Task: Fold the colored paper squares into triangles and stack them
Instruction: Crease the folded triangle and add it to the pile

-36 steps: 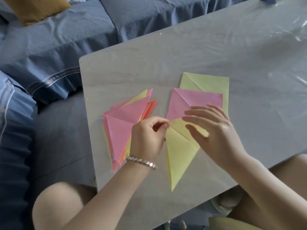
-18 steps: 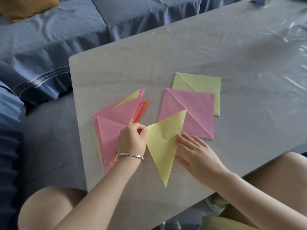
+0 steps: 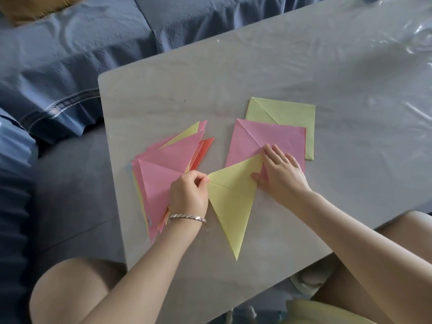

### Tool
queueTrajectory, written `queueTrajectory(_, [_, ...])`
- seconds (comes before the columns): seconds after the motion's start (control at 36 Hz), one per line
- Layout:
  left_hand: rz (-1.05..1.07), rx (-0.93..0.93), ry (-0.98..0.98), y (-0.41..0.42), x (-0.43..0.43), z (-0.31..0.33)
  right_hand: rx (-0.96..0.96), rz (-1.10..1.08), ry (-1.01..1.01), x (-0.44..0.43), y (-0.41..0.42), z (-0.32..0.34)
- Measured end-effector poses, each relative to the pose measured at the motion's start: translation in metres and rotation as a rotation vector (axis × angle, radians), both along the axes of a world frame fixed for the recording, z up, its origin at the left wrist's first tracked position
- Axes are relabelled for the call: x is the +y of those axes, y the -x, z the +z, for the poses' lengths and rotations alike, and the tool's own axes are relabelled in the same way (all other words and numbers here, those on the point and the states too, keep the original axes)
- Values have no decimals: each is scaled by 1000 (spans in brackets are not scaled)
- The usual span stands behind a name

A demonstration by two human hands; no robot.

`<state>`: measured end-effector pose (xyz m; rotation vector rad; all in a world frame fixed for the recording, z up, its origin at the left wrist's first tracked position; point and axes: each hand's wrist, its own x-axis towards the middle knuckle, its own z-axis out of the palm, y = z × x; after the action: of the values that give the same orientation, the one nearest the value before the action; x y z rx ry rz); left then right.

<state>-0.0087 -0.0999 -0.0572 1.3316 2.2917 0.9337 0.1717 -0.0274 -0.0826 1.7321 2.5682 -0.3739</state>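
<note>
**On the grey table (image 3: 257, 66), a yellow triangle (image 3: 231, 206) was held at two corners**

Between the two hands lay the folded yellow triangle, flat on the table. Its long point aimed back toward the person, and a fold line ran in from its left corner. The left hand (image 3: 189, 195) had its fingers curled, thumb and fingertips pinching that left corner. A silver bracelet (image 3: 188, 218) circled the wrist. The right hand (image 3: 280, 174) lay flat with fingers straight and slightly spread, pressing on the triangle's far right corner. The hands were apart, one at each end of the triangle's upper edge.

Under the right hand's fingertips and just beyond them sat a pink square (image 3: 264, 139), unfolded but marked with a diagonal crease. The yellow triangle's corner overlapped its near edge. Farther beyond that hand a pale yellow square (image 3: 289, 113), creased the same way, was partly tucked beneath the pink one.

To the left of the left hand, and partly under its wrist, spread the stack of folded triangles (image 3: 161, 169), loosely fanned. It was mostly pink on top, with a yellow tip and an orange-red triangle (image 3: 207, 148) showing at its far side.

Well beyond both hands, past the table's far edge, a blue sofa cover (image 3: 70, 54) lay rumpled, with a mustard cushion (image 3: 35, 8) at its far left. Clear plastic film (image 3: 420, 31) glinted on the table far off to the right of the right hand. Bare knees showed below the forearms — one on each side of the table's near corner.
</note>
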Motion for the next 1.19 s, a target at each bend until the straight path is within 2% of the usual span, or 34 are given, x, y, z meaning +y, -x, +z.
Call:
queueTrajectory(0.31, [-2, 18, -21, -2, -1, -1, -90, 138, 144, -43, 2, 12])
queueTrajectory(0.42, [-5, 28, -28, -2, -1, -1, -109, 193, 137, -71, 10, 11])
queueTrajectory(0.61, [-32, 11, -49, -1, -2, -1, -65, 224, 176, -93, 10, 6])
queueTrajectory(0.67, [-38, -8, -82, -1, -3, 2, 22, 246, 198, -95, 8, 9])
queueTrajectory(0.72, [-37, -14, -159, 1, -2, 10, 228, 216, 212, -95, 7, 17])
queueTrajectory(0.81, [-24, -14, -284, 11, 1, 28, 469, 125, 3, -82, -1, 23])
queueTrajectory(0.86, [5, -21, -329, 25, 7, 39, 482, 52, -117, -67, -9, 26])
queueTrajectory(0.92, [53, 13, -344, 43, 15, 45, 411, 9, -85, -53, -16, 29])
queueTrajectory(1.03, [119, 155, -260, 81, 32, 47, 282, 42, -60, -35, -28, 20])
queueTrajectory(1.14, [70, 315, 47, 93, 40, 38, 168, 61, -33, -36, -31, 8])
queueTrajectory(1.19, [-9, 423, 90, 78, 38, 36, 174, 39, -81, -39, -32, 2])
